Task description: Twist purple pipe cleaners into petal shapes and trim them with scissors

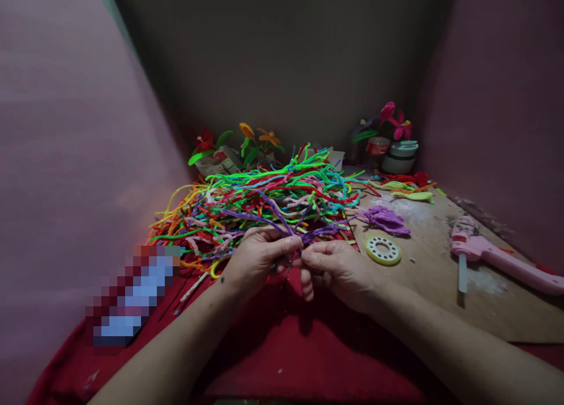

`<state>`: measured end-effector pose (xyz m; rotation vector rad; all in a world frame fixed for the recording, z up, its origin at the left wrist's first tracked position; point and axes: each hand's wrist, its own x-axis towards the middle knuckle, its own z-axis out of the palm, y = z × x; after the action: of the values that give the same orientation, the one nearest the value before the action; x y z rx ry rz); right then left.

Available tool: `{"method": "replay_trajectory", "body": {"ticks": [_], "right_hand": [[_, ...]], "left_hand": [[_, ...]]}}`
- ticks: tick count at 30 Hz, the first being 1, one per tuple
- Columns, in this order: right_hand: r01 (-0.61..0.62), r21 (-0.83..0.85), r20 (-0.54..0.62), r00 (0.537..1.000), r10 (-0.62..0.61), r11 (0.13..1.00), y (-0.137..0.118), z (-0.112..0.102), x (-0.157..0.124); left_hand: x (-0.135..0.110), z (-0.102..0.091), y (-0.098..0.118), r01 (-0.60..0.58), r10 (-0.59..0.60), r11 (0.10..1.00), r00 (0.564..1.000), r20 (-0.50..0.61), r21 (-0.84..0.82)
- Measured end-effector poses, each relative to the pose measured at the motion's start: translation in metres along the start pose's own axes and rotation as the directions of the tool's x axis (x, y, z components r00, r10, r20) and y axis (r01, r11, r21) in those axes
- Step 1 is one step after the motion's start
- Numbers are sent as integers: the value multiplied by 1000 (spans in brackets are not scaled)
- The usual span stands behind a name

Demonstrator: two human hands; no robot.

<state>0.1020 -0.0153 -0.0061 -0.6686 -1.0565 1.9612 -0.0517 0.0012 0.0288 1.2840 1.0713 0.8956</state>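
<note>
My left hand (268, 252) pinches a few purple pipe cleaners (275, 208) between thumb and fingers; their fuzzy stems fan out up and to the left. Close beside it, my right hand (328, 267) is closed with thumb and forefinger at the lower part of the same purple stems, where the fingers hide the joint. Just beyond both hands lies a big tangled heap of pipe cleaners (264, 187) in green, red, orange, pink and blue. To the right of my right hand are a purple fuzzy petal piece (388, 220) and a yellow-rimmed round spool of tape (383, 250).
A pink glue gun (493, 252) lies on a brown board (423, 299) at right. Yellow-green and orange fuzzy pieces (412, 192) rest behind. Finished fuzzy flowers (259, 136) and a lidded jar (400, 157) stand at the back. A blurred-out object (136, 299) lies on the red cloth (264, 364).
</note>
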Motion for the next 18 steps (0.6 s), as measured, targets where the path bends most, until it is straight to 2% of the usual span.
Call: {"method": "replay_trajectory", "body": {"ticks": [6,9,14,16,18], "right_hand": [[-38,-127,-167,986,17,991,-5,7,-3],[-40,-152,-163,986,15,988,-4,10,-3],[55,-249,-112,990,-85,967,-7,11,-5],[90,-252,-132,983,-127,964,-7,10,-5],[77,-224,-168,979,-116,972,-7,9,-4]], "left_hand": [[2,6,2,16,-13,1000,993,-118,26],[3,6,1,-4,2,1000,985,-174,-10],[5,8,-4,21,-41,991,987,-154,-132],[4,10,-7,31,-52,989,988,-144,-145],[4,13,-9,34,-53,991,988,-143,-130]]}}
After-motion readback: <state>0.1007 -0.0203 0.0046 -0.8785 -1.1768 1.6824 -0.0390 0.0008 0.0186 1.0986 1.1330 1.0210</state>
